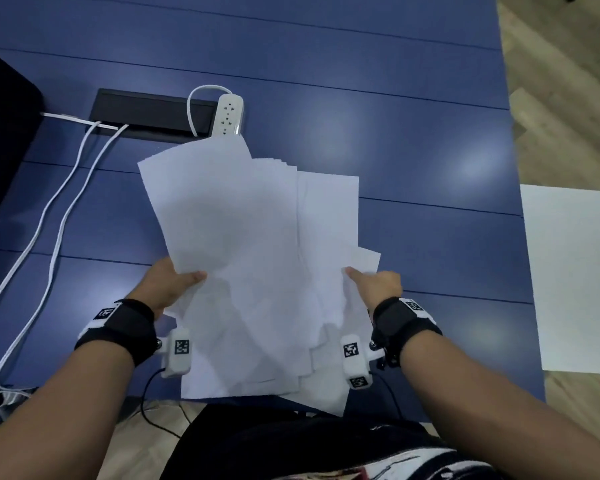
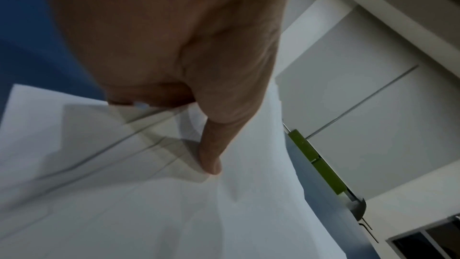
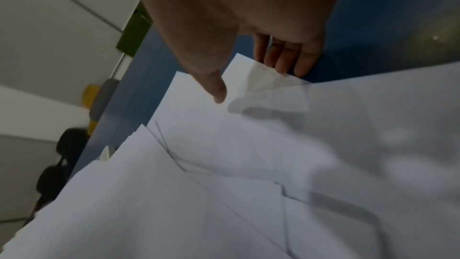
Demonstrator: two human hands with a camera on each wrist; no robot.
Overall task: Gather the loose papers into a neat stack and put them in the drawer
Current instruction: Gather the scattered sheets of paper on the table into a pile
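Observation:
A fanned, uneven bundle of white papers [image 1: 257, 258] is lifted over the near part of the blue table [image 1: 413, 140]. My left hand [image 1: 174, 282] pinches its left edge, thumb on top and fingers underneath. My right hand [image 1: 374, 284] grips the right edge the same way. The left wrist view shows my thumb [image 2: 211, 157] pressed on the top sheet [image 2: 124, 204]. In the right wrist view, my thumb [image 3: 216, 90] lies on the papers [image 3: 248, 184] and my fingers [image 3: 286, 60] curl under the far edge. One more white sheet [image 1: 575, 271] lies at the table's right edge, overhanging. No drawer is in view.
A white power strip [image 1: 229, 116] and a black cable slot [image 1: 153, 114] sit just beyond the papers. White cables [image 1: 56, 230] run down the table's left side. A dark object [image 1: 4, 140] stands at the far left. Wooden floor [image 1: 568, 98] shows to the right.

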